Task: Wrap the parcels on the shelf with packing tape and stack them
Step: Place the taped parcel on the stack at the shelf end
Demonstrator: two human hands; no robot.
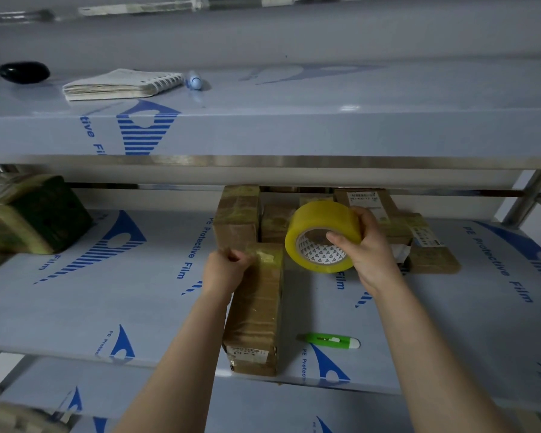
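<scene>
Your left hand curled round the far end of the long cardboard parcel, which lay on the middle shelf, reaching its front edge. Your right hand gripped the yellow tape roll just above the shelf, beside that parcel's far end. A green box cutter lay near.

Spiral notebook, black oval object, blue pen, green box cutter

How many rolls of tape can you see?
1: the yellow tape roll held in the right hand, above the middle shelf. More could be hidden behind the parcels.
</scene>
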